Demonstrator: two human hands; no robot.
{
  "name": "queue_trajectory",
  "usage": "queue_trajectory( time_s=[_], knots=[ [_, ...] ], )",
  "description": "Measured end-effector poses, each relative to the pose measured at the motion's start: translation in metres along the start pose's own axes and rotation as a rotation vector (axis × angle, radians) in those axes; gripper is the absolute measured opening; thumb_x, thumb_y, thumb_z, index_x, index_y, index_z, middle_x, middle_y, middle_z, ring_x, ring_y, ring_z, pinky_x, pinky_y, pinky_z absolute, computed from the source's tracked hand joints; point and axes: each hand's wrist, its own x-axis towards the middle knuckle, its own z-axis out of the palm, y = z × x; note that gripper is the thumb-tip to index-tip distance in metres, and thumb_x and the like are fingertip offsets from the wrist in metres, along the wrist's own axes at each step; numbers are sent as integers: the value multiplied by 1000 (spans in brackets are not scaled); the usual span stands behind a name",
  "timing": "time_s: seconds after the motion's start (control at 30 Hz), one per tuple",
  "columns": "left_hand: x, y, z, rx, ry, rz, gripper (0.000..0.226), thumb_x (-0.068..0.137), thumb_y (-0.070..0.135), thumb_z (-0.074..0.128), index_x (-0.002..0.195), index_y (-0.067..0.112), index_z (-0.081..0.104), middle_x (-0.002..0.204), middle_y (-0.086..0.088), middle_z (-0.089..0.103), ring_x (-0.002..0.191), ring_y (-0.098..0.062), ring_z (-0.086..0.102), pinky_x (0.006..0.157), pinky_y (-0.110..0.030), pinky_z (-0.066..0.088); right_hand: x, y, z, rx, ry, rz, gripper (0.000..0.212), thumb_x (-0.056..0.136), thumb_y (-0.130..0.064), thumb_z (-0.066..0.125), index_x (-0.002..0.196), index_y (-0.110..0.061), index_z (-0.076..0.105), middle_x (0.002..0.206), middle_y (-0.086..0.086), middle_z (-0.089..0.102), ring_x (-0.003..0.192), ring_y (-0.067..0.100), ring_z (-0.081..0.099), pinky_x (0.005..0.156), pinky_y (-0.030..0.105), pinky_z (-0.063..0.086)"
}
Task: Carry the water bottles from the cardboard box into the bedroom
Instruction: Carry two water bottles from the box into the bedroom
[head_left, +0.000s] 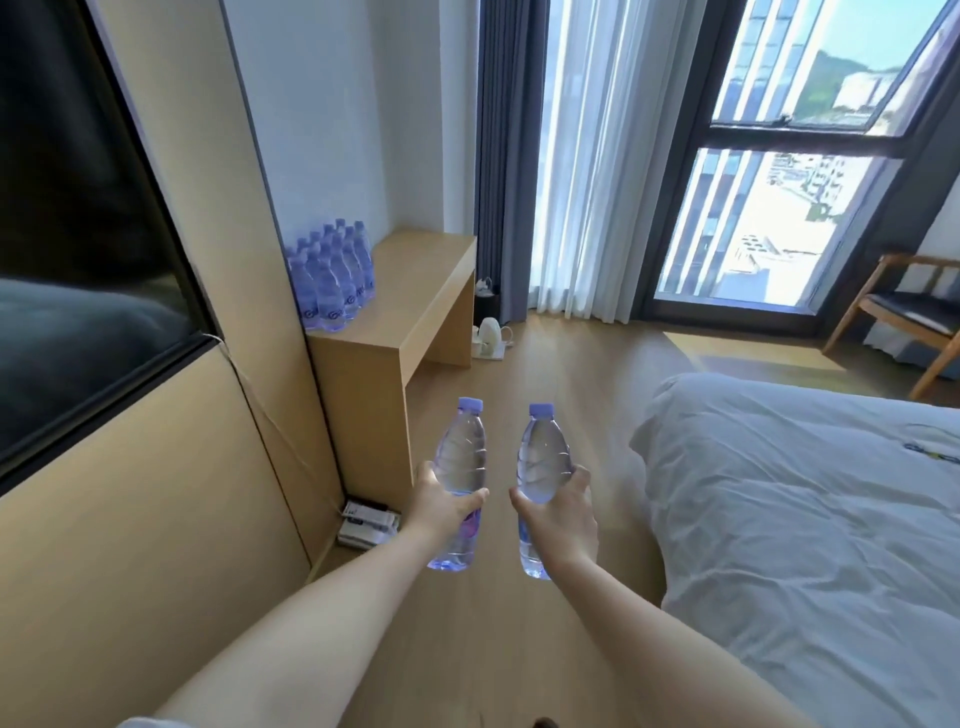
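At the far left a dark glass panel (78, 249) sat in the light wooden wall. Just right of it, a cluster of clear plastic water bottles with purple caps (332, 278) stood upright together at the wall end of a light wooden desk (415, 312). On the floor past the desk stood a small white kettle (489, 335). In the foreground the left hand (441, 506) gripped a clear purple-capped water bottle (460, 457) round its middle, fingers curled about it, cap up. Beside it, apart, the right hand (563, 512) held a second clear bottle (543, 457) the same way. To the right lay a bed with white rumpled bedding (805, 519), and beyond it a wooden armchair with a dark seat (904, 317) by the tall window (779, 171).
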Motion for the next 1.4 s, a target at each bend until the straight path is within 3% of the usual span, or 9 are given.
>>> queue_trajectory(
  time_s=[0.13, 0.3, 0.4, 0.57, 0.87, 1.03, 1.17, 1.3, 1.4],
  knots=[
    [98, 27, 27, 53, 5, -3, 55, 72, 30, 81, 106, 19, 40, 104, -2, 61, 93, -21, 59, 83, -29, 45, 104, -14, 25, 38, -9, -3, 63, 73, -48, 69, 122, -24, 36, 118, -7, 52, 99, 24, 59, 76, 34, 44],
    [217, 82, 55, 52, 18, 3, 63, 71, 35, 80, 117, 19, 41, 111, -2, 60, 103, -24, 59, 95, -43, 48, 234, -46, 46, 46, -63, -51, 65, 73, -49, 71, 122, -24, 37, 116, -7, 52, 89, 19, 54, 74, 33, 43],
    [280, 114, 66, -3, 34, 17, 66, 70, 34, 81, 119, 17, 40, 116, -2, 57, 109, -23, 56, 98, -41, 45, 306, -74, 55, 23, -91, -66, 71, 72, -54, 72, 125, -23, 37, 116, -7, 53, 88, 20, 53, 74, 33, 43],
    [375, 144, 71, 42, 79, 3, 69, 74, 38, 79, 124, 17, 37, 111, 5, 51, 98, -15, 50, 76, -25, 35, 397, -111, 84, 17, -123, -93, 69, 72, -55, 72, 124, -24, 38, 116, -8, 53, 91, 20, 55, 72, 34, 44],
    [587, 143, 64, 11, 171, -109, 58, 73, 47, 76, 108, 21, 37, 111, 1, 56, 96, -19, 54, 79, -31, 40, 576, -166, 180, -1, -200, -91, 62, 75, -49, 68, 123, -25, 36, 117, -7, 52, 99, 23, 58, 83, 42, 51],
    [699, 155, 44, -29, 235, -166, 62, 75, 45, 75, 117, 18, 38, 111, 1, 55, 101, -22, 56, 85, -34, 46, 669, -213, 241, 34, -258, -103, 58, 74, -52, 68, 115, -29, 35, 112, -11, 52, 85, 16, 57, 73, 36, 49],
    [765, 162, 34, -66, 272, -209, 55, 76, 44, 74, 111, 18, 40, 106, 1, 58, 94, -18, 59, 76, -31, 44, 732, -242, 283, 39, -346, -153, 51, 73, -50, 67, 107, -39, 30, 110, -14, 54, 80, 6, 57, 68, 32, 44],
    [828, 162, 29, -65, 324, -225, 54, 75, 43, 76, 108, 19, 40, 102, 5, 57, 93, -18, 58, 73, -30, 44, 798, -269, 334, -10, -423, -179, 59, 74, -51, 68, 117, -21, 39, 105, -14, 48, 85, 13, 58, 66, 31, 43],
    [881, 157, 27, -93, 395, -235, 53, 74, 37, 79, 109, 17, 43, 104, 2, 60, 95, -19, 59, 76, -30, 45, 853, -282, 375, -45, -553, -256, 56, 73, -48, 69, 110, -21, 36, 104, -8, 53, 82, 13, 59, 58, 29, 42]
  ],
)
